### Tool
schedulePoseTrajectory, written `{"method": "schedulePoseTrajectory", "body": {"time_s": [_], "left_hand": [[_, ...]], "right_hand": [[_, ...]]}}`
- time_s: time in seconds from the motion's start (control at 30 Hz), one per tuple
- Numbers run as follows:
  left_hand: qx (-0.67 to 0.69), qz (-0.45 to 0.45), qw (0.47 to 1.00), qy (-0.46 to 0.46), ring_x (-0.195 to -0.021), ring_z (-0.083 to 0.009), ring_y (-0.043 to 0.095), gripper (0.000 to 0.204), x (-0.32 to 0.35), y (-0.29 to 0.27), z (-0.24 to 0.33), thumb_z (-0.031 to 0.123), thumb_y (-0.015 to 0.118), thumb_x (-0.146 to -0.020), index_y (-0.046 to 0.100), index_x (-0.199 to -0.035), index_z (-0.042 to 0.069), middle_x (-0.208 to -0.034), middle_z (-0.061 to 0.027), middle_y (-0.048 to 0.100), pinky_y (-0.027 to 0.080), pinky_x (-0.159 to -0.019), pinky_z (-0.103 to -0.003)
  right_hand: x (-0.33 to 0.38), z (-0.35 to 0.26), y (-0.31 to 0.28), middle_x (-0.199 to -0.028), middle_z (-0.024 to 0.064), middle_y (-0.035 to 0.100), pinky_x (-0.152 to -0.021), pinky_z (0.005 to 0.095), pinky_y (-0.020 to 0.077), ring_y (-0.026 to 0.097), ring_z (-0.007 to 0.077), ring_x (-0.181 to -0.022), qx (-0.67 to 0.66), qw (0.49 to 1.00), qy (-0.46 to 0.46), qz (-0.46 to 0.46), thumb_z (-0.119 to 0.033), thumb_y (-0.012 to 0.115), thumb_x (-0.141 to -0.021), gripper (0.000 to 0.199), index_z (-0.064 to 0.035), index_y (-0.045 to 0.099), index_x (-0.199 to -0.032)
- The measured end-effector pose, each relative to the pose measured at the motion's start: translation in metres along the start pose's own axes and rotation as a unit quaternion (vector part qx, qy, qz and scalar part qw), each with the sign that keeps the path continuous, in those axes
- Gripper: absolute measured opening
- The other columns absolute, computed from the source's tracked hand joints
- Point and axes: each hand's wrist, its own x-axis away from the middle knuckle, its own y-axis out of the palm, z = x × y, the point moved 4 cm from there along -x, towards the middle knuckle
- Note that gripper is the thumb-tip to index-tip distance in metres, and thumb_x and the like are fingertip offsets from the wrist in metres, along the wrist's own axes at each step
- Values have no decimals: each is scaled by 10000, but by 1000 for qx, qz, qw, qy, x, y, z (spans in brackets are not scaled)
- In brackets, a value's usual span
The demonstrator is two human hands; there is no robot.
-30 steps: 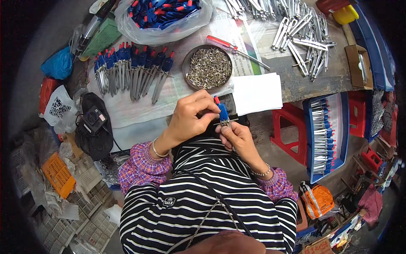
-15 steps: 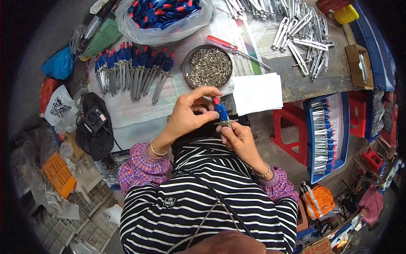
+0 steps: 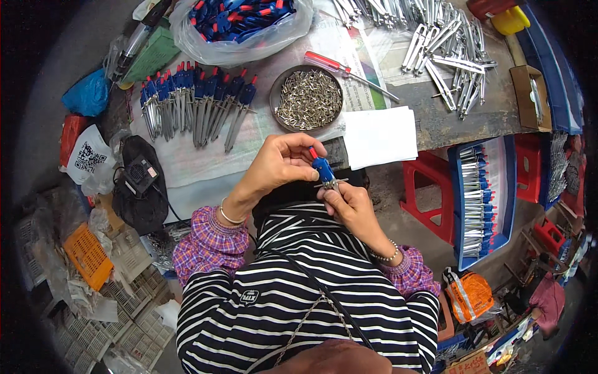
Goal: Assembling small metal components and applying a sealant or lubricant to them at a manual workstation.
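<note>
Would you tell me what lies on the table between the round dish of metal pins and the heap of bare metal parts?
In the head view, a red-handled screwdriver lies between the dish and the heap.

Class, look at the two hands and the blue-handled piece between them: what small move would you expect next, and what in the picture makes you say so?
Probably a slight push or twist of the blue handle onto the metal part. The left hand pinches the handle from above, the right hand grips the metal part below, and the two pieces already meet, much like the assembled tools laid on the table.
</note>
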Motion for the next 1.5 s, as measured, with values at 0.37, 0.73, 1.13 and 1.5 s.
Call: {"method": "schedulePoseTrajectory", "body": {"time_s": [0.37, 0.73, 1.13, 1.5], "left_hand": [[7, 0, 1000, -25, -795, -100, 611, 331, -3, 4, 1, -72, 692, -689, 594, -1003, -30, -917, -81, 632, 512, -713, -198], [39, -3, 998, 48, -915, -137, 599, 373, 8, 14, 4, -37, 631, -764, 530, -1122, -6, -975, -91, 622, 482, -830, -260], [-364, 216, 878, 225, -966, -156, 568, 393, 16, -118, 76, 9, 542, -764, 550, -1156, -14, -1042, -94, 611, 449, -853, -292], [-577, 258, 760, 153, -847, -319, 590, 421, -9, -137, 64, -8, 563, -720, 596, -1136, 43, -964, -195, 622, 437, -806, -374]], "right_hand": [[2, -4, -3, -556, 44, 553, -463, 259, 388, 513, 102, -490, 24, 1000, -16, 5, -146, 510, -892, 212, 17, 637, -846], [0, 6, 6, -663, 11, 573, -489, 178, 400, 493, 45, -545, -123, 992, 4, -35, -138, 493, -923, 200, 21, 612, -944], [0, 0, 6, -856, 107, 674, -709, 252, 495, 635, 126, -799, 6, 995, -84, -46, -117, 562, -872, 239, 29, 604, -1056], [18, -32, -113, -828, 63, 661, -637, 210, 483, 594, 81, -682, 5, 981, -125, 149, -96, 538, -873, 214, 31, 607, -1031]]}}
